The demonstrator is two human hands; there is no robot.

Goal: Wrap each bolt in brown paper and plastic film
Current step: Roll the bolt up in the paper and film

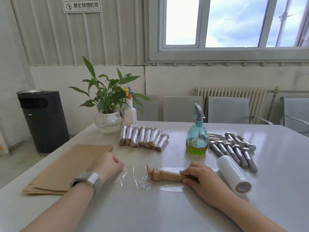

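Head view shows, nearest, the right hand [199, 177] curled over the right end of a paper-wrapped bolt [167, 174], thumb below and fingers on top, holding it down on a sheet of plastic film [133, 179] spread flat on the white table [150, 215]. The left hand [107, 166], fingers curled, pinches the film's left edge. The bolt is probably heavy and rigid under soft paper, so it should roll steadily; the twisted paper at its left end could snag. The film looks thin, clingy and quick to wrinkle, so it is best held taut by its edge. Left lies a stack of brown paper [66, 168]; right, the film roll [234, 174]. Beyond stand bare steel bolts [234, 149] in a heap, a green spray bottle [197, 138], and a row of finished wrapped bolts [143, 138]. Farthest, a potted plant [108, 104].
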